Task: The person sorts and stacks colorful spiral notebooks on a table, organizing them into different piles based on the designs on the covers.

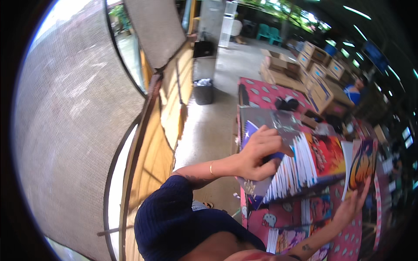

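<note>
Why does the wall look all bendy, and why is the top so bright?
In the head view, the fisheye lens curves the woven wall and leaves black corners; daylight washes out the top left, the ceiling lights smear into streaks, and the left hand on the stack of booklets looks slightly blurred.

A fanned stack of thin booklets with bright orange and blue covers lies tilted near the desk's left edge, white page edges showing. A single orange-covered booklet stands upright just to its right.
</note>
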Action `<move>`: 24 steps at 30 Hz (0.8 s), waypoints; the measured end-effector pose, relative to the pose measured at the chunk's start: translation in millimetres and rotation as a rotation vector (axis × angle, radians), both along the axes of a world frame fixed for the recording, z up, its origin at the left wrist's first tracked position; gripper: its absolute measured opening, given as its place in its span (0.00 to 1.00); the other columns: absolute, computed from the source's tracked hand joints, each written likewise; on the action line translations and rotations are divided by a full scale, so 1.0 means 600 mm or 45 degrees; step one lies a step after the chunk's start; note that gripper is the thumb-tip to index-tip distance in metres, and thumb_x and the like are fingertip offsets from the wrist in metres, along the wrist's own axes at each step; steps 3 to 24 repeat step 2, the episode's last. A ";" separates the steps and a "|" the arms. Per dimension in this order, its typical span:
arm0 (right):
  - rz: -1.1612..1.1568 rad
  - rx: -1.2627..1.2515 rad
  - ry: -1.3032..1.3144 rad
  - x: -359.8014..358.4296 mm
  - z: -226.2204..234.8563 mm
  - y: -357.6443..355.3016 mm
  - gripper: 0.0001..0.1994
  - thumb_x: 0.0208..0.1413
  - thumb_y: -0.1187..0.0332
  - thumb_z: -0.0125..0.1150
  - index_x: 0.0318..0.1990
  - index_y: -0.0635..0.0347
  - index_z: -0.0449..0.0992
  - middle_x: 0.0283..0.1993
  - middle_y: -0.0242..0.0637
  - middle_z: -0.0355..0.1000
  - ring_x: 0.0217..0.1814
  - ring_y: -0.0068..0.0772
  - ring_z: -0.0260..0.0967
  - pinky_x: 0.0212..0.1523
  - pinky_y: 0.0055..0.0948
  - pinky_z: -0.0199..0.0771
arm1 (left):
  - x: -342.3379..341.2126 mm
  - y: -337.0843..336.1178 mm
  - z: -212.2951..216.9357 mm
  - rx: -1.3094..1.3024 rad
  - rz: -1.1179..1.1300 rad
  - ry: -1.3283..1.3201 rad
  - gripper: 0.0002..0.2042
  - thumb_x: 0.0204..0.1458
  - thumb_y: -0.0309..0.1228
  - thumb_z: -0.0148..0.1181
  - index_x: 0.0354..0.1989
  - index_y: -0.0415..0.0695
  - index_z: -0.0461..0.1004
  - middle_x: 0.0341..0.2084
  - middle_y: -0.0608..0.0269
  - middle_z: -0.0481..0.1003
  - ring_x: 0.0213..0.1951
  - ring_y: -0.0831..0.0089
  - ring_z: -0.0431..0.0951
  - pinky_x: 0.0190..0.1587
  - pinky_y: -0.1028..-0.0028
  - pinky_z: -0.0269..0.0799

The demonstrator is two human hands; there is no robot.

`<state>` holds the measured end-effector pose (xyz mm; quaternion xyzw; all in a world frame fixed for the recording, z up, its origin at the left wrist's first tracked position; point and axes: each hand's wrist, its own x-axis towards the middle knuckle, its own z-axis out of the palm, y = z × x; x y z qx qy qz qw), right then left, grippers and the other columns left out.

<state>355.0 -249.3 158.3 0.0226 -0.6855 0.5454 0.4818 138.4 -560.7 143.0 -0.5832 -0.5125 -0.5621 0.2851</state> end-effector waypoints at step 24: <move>0.118 0.031 -0.111 -0.077 -0.019 -0.003 0.35 0.59 0.66 0.57 0.70 0.67 0.49 0.71 0.47 0.52 0.74 0.41 0.47 0.73 0.42 0.40 | -0.037 -0.046 -0.002 -0.075 0.098 -0.027 0.13 0.38 0.28 0.53 0.35 0.42 0.77 0.22 0.65 0.64 0.27 0.68 0.61 0.33 0.68 0.52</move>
